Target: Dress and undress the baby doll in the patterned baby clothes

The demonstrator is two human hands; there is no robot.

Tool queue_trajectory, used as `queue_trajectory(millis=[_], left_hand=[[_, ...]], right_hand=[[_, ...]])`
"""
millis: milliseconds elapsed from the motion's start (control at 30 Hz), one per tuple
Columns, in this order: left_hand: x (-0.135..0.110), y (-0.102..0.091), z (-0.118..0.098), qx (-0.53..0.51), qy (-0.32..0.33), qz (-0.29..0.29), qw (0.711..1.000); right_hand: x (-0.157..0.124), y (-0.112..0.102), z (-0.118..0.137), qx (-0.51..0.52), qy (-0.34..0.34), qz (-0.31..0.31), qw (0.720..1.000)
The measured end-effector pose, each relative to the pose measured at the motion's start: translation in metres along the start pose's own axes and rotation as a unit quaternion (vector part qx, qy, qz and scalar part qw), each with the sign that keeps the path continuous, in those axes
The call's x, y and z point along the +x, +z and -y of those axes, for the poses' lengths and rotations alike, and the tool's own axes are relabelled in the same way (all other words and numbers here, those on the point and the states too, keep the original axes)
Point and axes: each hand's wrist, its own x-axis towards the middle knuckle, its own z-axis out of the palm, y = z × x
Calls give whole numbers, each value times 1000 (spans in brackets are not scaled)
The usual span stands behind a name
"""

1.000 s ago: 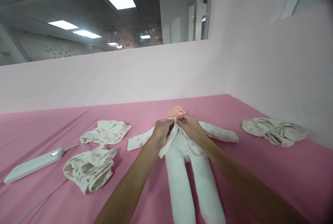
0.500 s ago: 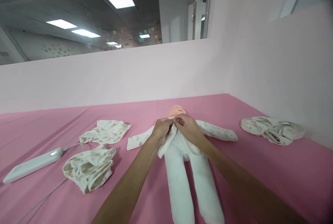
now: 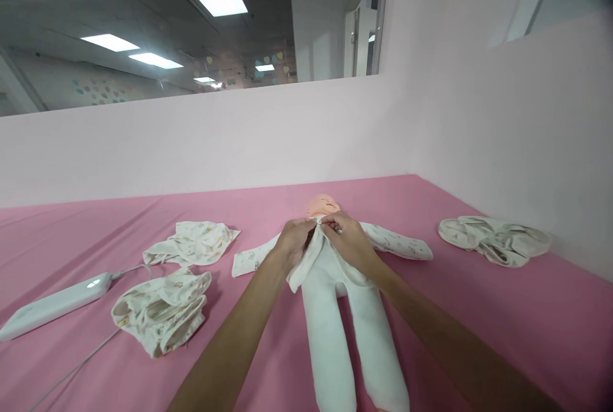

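Head view, forward and down.

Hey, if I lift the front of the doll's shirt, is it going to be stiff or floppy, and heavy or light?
Probably floppy: the shirt drapes in loose folds below the left hand and right hand. Likely light for its size, as it looks thin. Lifting it might tug the doll, since it lies around the upper body.

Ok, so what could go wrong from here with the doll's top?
The left hand and right hand pinch the printed top just below the doll's head; an edge might slip free. The top spreads open below that pinch, so its two sides could end up uneven. The cable seems to run under the nearer bunched cloth, so tugging that cloth might drag the white device.
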Motion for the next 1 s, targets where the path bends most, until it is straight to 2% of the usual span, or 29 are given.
queue_trajectory(millis=[100,167,233,333,467,600,733,867,933,1000], left_hand=[[-6,-6,-9,40,-3,22,999],[-12,-11,-19,122,6,49,991],[-21,-16,-30,238,20,90,967],[-34,-18,-40,364,29,127,922],[-47,-11,-37,466,64,79,879],[-57,-2,-23,535,127,13,835],[-62,0,-7,535,186,-59,822],[-60,-2,9,535,230,-67,810],[-56,-3,15,539,258,-69,799],[-52,-3,21,545,295,-75,781]], right_hand=[[-4,-5,4,-1,33,20,999],[-11,-11,9,-36,57,20,998],[-20,-14,16,-100,62,25,993],[-36,-15,25,-232,21,27,972],[-51,-11,31,-361,-16,10,933],[-58,-13,37,-377,26,42,925],[-65,-16,47,-391,46,72,916],[-65,-18,45,-434,37,118,892],[-61,-22,38,-408,37,108,906],[-57,-27,29,-322,46,71,943]])
